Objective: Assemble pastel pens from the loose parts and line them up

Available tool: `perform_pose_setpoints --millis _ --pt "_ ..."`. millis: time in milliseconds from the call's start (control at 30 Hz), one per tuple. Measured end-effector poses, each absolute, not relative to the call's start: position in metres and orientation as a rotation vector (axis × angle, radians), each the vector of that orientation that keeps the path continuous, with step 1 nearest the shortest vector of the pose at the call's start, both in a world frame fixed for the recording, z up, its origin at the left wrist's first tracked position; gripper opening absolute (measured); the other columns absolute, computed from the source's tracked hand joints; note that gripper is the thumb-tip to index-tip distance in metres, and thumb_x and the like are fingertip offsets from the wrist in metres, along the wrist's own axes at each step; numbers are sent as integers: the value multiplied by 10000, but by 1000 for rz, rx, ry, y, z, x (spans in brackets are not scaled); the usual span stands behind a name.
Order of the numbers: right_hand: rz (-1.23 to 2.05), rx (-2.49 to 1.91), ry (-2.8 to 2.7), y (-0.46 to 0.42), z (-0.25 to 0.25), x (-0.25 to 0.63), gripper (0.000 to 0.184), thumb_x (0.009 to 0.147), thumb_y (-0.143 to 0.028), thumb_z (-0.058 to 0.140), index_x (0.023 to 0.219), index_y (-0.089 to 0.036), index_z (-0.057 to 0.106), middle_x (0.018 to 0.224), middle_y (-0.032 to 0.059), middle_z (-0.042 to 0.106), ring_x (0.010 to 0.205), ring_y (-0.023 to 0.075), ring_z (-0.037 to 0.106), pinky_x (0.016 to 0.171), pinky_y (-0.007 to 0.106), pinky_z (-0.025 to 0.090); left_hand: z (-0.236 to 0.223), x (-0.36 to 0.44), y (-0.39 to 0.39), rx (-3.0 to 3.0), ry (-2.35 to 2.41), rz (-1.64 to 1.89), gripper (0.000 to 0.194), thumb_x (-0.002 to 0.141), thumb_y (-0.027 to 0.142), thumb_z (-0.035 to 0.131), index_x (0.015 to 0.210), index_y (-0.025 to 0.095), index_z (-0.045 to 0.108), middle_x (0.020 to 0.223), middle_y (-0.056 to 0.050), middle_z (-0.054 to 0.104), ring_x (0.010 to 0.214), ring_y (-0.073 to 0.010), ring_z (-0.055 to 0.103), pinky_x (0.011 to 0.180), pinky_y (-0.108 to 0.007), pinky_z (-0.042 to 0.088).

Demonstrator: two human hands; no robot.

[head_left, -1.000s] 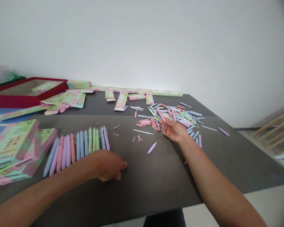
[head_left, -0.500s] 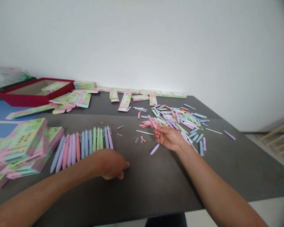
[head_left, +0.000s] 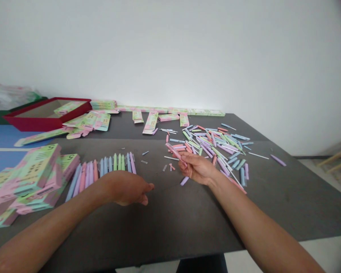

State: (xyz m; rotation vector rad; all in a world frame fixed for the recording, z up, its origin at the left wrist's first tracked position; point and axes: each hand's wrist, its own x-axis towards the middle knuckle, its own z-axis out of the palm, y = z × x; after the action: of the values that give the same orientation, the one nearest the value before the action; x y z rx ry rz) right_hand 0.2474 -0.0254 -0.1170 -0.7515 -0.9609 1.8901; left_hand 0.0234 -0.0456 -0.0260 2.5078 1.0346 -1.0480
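1. The right hand (head_left: 197, 168) is partly closed, with thumb and fingers pinching a pink pen (head_left: 174, 152). The pen sticks out past the fingertips, tilted up and to the left.
2. The left hand (head_left: 127, 187) is open, palm down, with its fingers loosely curved. It has hold of nothing and sits to the left of the right hand, above the dark, matte table top (head_left: 187, 223).
3. Just beyond the left hand, a row of pens (head_left: 110, 165) lies side by side, partly hidden by the left forearm. Their smooth, slim plastic barrels are pastel blue, lilac, pink and green, and all point the same way.
4. Beyond the right hand, a loose heap of pens (head_left: 213, 146) lies crisscrossed in the same colours, mixed with thin white sticks (head_left: 172, 158) and short pieces.
5. A lilac pen (head_left: 184, 181) lies just beneath the right hand's fingers.
6. Well left of the left hand, cardboard boxes (head_left: 28, 182) printed in green and pink are stacked in a leaning pile.
7. Farther off past the left hand, a shallow red tray (head_left: 45, 123) holds one flat carton (head_left: 69, 108). More flat cartons (head_left: 170, 110) line the table's far edge, beyond both hands.
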Motion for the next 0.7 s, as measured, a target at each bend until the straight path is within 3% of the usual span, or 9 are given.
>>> perform_pose_setpoints --millis 167,433,567,700 --pt "1877 -793 -956 -26 -118 246 168 792 -268 611 899 -151 555 604 -3 567 458 60 455 429 168 301 -28 24 -47 2499 1031 -1020 541 857 365 490 1369 208 410 1121 -185 652 944 -336 633 701 -383 493" --pt "1864 -859 -1014 -27 -118 245 251 720 -279 678 916 -153 582 598 -31 520 483 53 425 427 162 279 -27 21 -44 2496 1047 -1010 576 870 381 470 1405 215 336 1114 -187 654 951 -328 629 709 -378 481" --pt "1673 -981 -1264 -28 -119 241 219 718 -295 650 861 -133 612 603 -34 499 473 50 383 418 181 246 -22 14 -37 2500 1157 -927 689 866 451 459 1450 196 198 1113 -187 654 959 -305 627 726 -351 469" --pt "1468 -1126 -1534 -32 -115 235 194 766 -300 583 879 -147 624 603 -37 475 508 70 399 464 201 280 -24 15 -28 2454 1212 -834 842 848 509 459 1461 111 41 1330 -241 468 1101 -321 548 815 -374 448"
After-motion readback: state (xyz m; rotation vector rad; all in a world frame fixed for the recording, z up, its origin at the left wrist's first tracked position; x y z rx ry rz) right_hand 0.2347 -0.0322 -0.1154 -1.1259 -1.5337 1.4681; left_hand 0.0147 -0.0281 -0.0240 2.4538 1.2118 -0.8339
